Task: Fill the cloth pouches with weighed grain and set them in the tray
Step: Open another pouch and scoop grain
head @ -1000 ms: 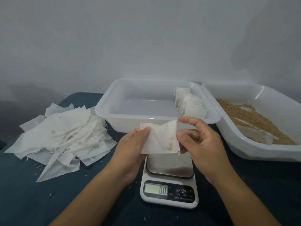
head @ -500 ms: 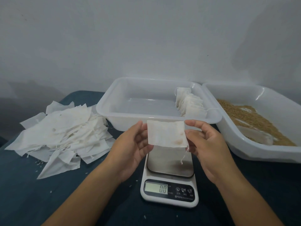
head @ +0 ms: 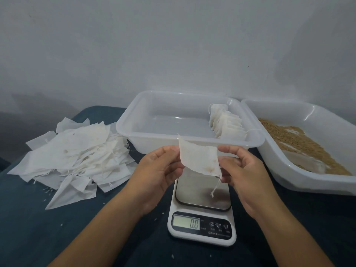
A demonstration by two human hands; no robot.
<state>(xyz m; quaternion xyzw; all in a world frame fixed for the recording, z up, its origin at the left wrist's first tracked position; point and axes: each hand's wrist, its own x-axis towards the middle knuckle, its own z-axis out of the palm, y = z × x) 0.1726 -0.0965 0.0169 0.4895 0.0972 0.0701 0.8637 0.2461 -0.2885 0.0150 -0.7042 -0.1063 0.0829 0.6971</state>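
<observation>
A pale grey wall (head: 173, 45) fills the upper half of the frame, and below it a dark blue cloth surface (head: 28, 237) covers the lower half. At the right edge sits a white tub (head: 327, 182), its floor partly covered by brown grain (head: 296, 143) spread from the upper left corner toward the lower right. Just left of it, in the middle of the frame, stands a translucent white tray (head: 134, 132); the two rims look to be touching or nearly so. A row of filled pouches (head: 227, 126) stands on edge along the tray's right wall, with a drawstring trailing toward the rim. At the left of the frame lies a loose heap of empty pouches (head: 77, 158), flat and overlapping, with a few stray grains scattered on the cloth beside it. In the lower centre, in front of the tray, sits a white kitchen scale (head: 202, 234) with a bare steel platform, its display reading 0.0. Above the platform, both hands hold up one empty cloth pouch (head: 199, 159), tilted with its right corner lower and faintly stained near that corner. The left hand (head: 159, 174) pinches the pouch's left edge between thumb and curled fingers; the right hand (head: 242, 170) pinches its right edge in the same manner, index finger extended along the top. A drawstring (head: 215, 186) hangs from the pouch's lower right corner toward the platform.
</observation>
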